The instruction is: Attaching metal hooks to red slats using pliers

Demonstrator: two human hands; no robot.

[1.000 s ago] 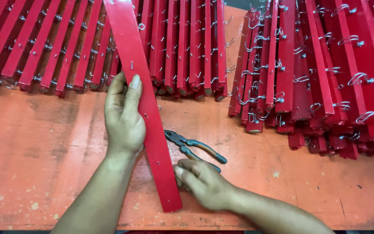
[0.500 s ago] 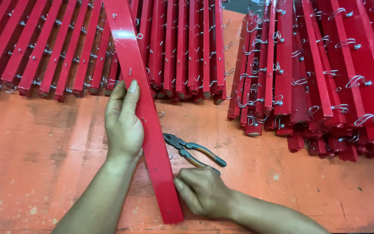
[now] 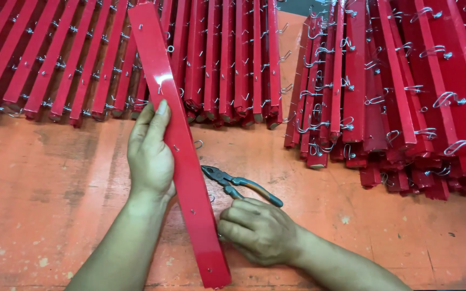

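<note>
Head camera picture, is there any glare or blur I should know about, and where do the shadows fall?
Head view: a white glare patch sits on the glossy red strip just above the left hand; the right hand, the pliers and the stacked red strips look sharp, with no obvious motion blur; shadows under hands and stacks on the orange table are soft and short.

Two bare hands were in view, a left hand [image 3: 149, 156] and a right hand [image 3: 257, 230]. One loose red bar [image 3: 182, 151] lay apart from the rest across the orange tabletop [image 3: 55, 215]. One pair of pliers [image 3: 241, 185] lay beside it. Two heaps of red bars with wire hooks stood at the back: a left heap [image 3: 109, 59] showing roughly eighteen bar ends, and a right heap [image 3: 395, 91], layered too thickly for its bars to be counted.
</note>
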